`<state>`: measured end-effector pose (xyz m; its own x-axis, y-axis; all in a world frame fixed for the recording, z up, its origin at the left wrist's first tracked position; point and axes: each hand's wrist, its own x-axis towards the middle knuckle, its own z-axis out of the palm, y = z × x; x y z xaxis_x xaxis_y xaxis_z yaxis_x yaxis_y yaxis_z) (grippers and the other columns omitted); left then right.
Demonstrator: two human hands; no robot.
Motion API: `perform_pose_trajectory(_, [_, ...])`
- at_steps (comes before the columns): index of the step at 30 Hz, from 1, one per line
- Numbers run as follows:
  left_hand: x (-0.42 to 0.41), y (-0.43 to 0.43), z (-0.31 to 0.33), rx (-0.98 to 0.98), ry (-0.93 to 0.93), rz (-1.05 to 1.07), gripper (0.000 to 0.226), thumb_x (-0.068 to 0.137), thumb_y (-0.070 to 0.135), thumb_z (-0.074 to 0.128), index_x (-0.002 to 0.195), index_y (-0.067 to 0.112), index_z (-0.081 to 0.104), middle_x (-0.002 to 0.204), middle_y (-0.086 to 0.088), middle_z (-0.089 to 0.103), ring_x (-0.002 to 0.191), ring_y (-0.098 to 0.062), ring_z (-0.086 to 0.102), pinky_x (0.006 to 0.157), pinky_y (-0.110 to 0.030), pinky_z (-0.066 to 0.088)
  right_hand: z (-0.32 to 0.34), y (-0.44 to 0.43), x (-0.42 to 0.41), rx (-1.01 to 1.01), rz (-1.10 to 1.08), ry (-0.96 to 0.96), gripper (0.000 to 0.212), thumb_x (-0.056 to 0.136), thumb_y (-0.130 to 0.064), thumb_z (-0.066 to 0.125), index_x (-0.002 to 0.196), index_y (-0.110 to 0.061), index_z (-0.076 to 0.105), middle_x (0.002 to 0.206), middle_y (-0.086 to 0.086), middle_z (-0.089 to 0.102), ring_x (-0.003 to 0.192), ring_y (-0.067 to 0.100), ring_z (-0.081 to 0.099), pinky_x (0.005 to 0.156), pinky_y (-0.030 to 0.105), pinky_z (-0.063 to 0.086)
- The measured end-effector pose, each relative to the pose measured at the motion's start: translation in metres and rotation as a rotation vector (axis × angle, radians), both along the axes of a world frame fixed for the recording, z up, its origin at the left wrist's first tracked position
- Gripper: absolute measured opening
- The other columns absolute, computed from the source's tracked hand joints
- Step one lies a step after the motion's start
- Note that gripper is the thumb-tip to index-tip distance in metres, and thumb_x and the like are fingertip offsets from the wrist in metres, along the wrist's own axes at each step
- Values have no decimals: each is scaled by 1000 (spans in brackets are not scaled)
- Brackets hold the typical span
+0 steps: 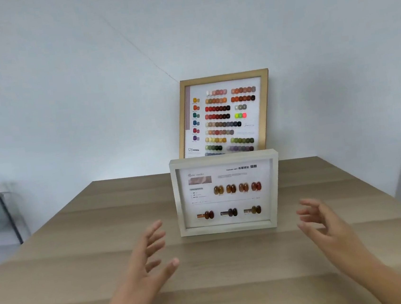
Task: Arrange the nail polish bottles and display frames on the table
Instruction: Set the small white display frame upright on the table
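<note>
1. Left hand point(144, 259) at lower centre-left of the frame, above the table point(67, 240); fingers spread, palm turned toward the middle, holding nothing; forearm enters from the bottom edge
2. Right hand point(326, 225) at lower right, likewise spread wide and empty; fingertips point toward the middle; clear gap between each hand and the frame standing between them
3. Small white frame point(229, 228) at centre, standing upright on the wooden table top; neither hand touches it; inside, a white card with a row of four amber-to-red sample pairs above a row of three darker brown ones; printed text too small to read
4. Large gold frame point(265, 110) directly behind the white one, upper centre, tilted back against the wall at the table's far edge; its lower part hidden by the white frame; holds a chart of many colour swatches in rows
5. Far left edge: a blurred metal-framed chair point(3, 212) beside the table; no nail polish bottles in view
</note>
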<state>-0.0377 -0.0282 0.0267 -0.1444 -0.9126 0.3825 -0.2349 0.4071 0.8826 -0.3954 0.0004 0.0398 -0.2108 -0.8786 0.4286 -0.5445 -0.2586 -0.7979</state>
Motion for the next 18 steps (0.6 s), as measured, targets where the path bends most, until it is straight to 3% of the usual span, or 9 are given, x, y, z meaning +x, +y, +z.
perform_pose_trajectory(5, [-20, -72, 0, 122, -73, -44, 84, 77, 22, 74, 138, 48, 22, 134, 9, 40, 125, -9, 40, 103, -35, 37, -23, -62, 4, 66, -26, -2, 43, 90, -21, 54, 129, -28, 39, 112, -3, 57, 102, 10, 55, 83, 26, 41])
perform_pose_trajectory(12, [-28, -104, -20, 116, -10, -29, 81, 79, 7, 71, 129, 55, 30, 119, 6, 53, 107, -7, 58, 83, -20, 49, -30, -79, 7, 27, 27, 18, 38, 92, -22, 50, 121, -44, 38, 107, -19, 58, 99, -7, 54, 80, 20, 44])
perform_pose_trajectory(15, [-30, -108, -21, 94, -21, -9, 83, 81, -2, 65, 119, 63, 30, 116, 5, 52, 105, -10, 58, 82, -21, 50, -28, -81, 11, 57, 25, 38, 39, 93, -20, 47, 129, -33, 37, 106, -17, 58, 100, -2, 54, 82, 21, 42])
perform_pose_trajectory(18, [-34, -112, -20, 83, -40, 4, 80, 82, -5, 61, 126, 54, 29, 113, 1, 52, 101, -12, 60, 85, -24, 51, -29, -85, 14, 71, 14, 56, 42, 94, -20, 45, 134, -27, 35, 107, -11, 57, 98, 2, 53, 79, 18, 40])
